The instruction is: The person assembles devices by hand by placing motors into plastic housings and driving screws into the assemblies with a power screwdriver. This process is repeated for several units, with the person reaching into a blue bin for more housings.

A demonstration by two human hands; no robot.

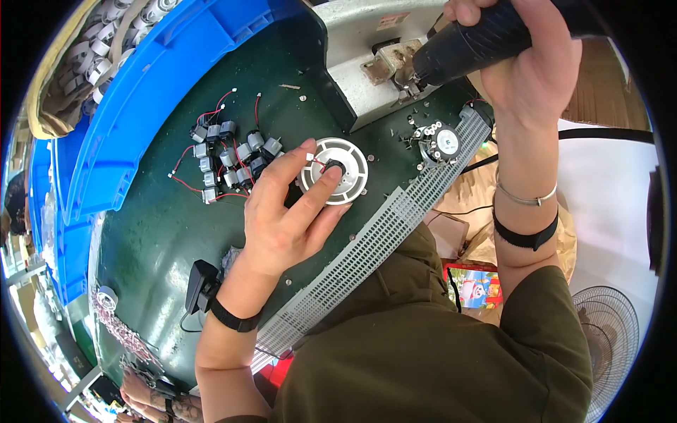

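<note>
My left hand (282,218) grips a white round plastic wheel (358,173) with spokes, resting at the green table. Its fingers reach over the wheel to a small dark part with a red wire and a white plug at the centre. In my right hand (536,81) is a black electric screwdriver (465,46), lying almost level, fingers wrapped round its body. The screwdriver's front end is at the metal outlet (405,84) of a silver boxy machine (356,81), apparently a screw feeder. The screwdriver's very tip is hard to make out.
Several small grey motors (229,155) with red wires lie left of the wheel. Loose screws surround a round silver-and-black part (446,143). A grey perforated strip (338,264) lines the near edge. Blue bins (151,92) stand far left. Another person's hand (137,386) shows at lower left.
</note>
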